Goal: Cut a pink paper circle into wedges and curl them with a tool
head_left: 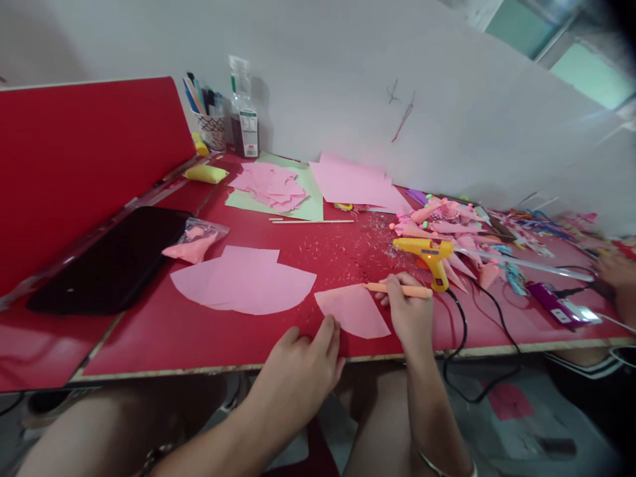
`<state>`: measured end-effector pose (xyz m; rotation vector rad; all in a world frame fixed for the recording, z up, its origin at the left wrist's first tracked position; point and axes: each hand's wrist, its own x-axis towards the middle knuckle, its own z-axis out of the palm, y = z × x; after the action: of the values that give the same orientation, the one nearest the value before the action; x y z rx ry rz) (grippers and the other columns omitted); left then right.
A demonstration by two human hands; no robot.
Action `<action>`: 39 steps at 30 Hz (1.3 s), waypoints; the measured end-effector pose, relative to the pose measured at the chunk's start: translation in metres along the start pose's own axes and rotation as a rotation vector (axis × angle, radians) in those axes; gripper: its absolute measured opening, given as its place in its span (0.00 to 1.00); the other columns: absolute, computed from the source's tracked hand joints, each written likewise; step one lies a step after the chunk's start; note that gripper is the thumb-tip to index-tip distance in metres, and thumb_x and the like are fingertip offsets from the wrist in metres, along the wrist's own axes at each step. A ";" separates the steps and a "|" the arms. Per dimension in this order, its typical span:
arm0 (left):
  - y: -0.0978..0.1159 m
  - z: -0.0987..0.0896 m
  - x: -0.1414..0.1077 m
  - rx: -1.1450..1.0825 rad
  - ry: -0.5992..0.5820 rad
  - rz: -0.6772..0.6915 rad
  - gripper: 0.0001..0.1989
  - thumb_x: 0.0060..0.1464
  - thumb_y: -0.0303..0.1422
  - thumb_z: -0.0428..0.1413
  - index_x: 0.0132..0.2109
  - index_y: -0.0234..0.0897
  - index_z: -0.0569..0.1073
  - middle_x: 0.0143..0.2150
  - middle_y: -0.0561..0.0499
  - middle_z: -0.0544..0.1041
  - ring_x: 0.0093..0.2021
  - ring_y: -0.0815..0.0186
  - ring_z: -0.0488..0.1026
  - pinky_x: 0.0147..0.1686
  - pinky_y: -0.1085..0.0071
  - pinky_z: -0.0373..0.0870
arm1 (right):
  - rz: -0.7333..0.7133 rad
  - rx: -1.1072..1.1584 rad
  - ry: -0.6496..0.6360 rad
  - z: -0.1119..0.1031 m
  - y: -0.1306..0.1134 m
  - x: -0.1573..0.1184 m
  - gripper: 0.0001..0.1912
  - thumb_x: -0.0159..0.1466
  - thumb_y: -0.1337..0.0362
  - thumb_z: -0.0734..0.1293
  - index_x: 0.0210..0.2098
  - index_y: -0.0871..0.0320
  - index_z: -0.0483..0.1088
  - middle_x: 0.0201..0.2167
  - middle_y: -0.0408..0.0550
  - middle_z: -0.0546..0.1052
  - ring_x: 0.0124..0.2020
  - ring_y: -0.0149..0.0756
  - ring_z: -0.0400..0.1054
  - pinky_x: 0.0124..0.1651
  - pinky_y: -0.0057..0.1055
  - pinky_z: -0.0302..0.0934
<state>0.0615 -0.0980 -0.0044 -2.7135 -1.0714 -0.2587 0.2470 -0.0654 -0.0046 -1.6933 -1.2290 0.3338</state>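
Observation:
My right hand [410,311] is closed around an orange marker [405,289]. The marker's tip meets the top edge of a fan-shaped piece of pink paper [355,315], where an orange tint shows. At the lower left corner of that piece, my left hand [311,358] presses its fingers together on the paper, at the table's front edge. Left of it lie several wider pink paper fans [243,285], overlapping. Just beyond my right hand, a yellow glue gun [430,255] lies with a clear glue stick in its back.
Pink paper cones [447,218] pile up at the right. A black phone-like slab [116,262] and a small plastic bag [196,242] lie left. Pink scraps [271,185], a bottle [244,122] and a pen cup [211,129] stand behind. A cable [464,331] hangs over the edge. Another person's hand [616,268] is far right.

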 end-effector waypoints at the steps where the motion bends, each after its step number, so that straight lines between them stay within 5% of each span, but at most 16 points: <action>1: 0.000 0.000 0.000 0.012 0.000 0.001 0.16 0.56 0.33 0.45 0.48 0.32 0.70 0.46 0.42 0.73 0.22 0.70 0.68 0.25 0.68 0.61 | -0.017 -0.028 0.043 0.000 0.000 -0.001 0.14 0.59 0.60 0.59 0.21 0.59 0.65 0.15 0.42 0.70 0.18 0.30 0.64 0.24 0.26 0.58; 4: 0.003 -0.001 -0.002 0.045 0.004 0.016 0.16 0.56 0.32 0.45 0.47 0.32 0.71 0.47 0.41 0.73 0.20 0.71 0.67 0.25 0.67 0.62 | -0.055 0.008 0.069 0.003 -0.006 -0.008 0.14 0.60 0.60 0.58 0.21 0.59 0.64 0.16 0.42 0.69 0.19 0.30 0.64 0.25 0.26 0.58; 9: 0.009 0.002 -0.003 0.071 0.039 0.006 0.16 0.56 0.32 0.45 0.46 0.32 0.72 0.49 0.37 0.71 0.20 0.70 0.68 0.26 0.67 0.63 | -0.049 0.311 -0.327 0.017 -0.021 -0.023 0.12 0.60 0.62 0.58 0.22 0.59 0.64 0.17 0.41 0.69 0.19 0.28 0.65 0.22 0.23 0.58; 11: 0.011 0.003 -0.003 0.079 0.039 0.007 0.16 0.56 0.32 0.45 0.45 0.32 0.73 0.49 0.38 0.71 0.21 0.70 0.68 0.27 0.67 0.64 | -0.019 0.344 -0.379 0.020 -0.024 -0.025 0.12 0.60 0.63 0.59 0.21 0.58 0.63 0.16 0.40 0.69 0.19 0.27 0.65 0.22 0.22 0.58; 30: 0.013 0.005 -0.005 0.077 0.018 0.005 0.15 0.55 0.31 0.46 0.46 0.33 0.72 0.50 0.37 0.70 0.20 0.70 0.68 0.27 0.67 0.63 | 0.097 0.384 -0.444 0.023 -0.024 -0.024 0.11 0.57 0.65 0.58 0.19 0.58 0.62 0.13 0.38 0.66 0.16 0.26 0.62 0.20 0.21 0.58; 39: 0.012 0.004 -0.004 0.083 0.011 0.010 0.16 0.56 0.32 0.45 0.48 0.33 0.71 0.50 0.37 0.71 0.20 0.70 0.68 0.26 0.67 0.64 | 0.043 0.253 -0.332 0.014 -0.019 -0.017 0.13 0.59 0.64 0.59 0.19 0.59 0.61 0.13 0.39 0.68 0.16 0.27 0.63 0.20 0.21 0.57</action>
<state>0.0676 -0.1079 -0.0108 -2.6404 -1.0420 -0.2217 0.2192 -0.0716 -0.0009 -1.4844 -1.3257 0.7878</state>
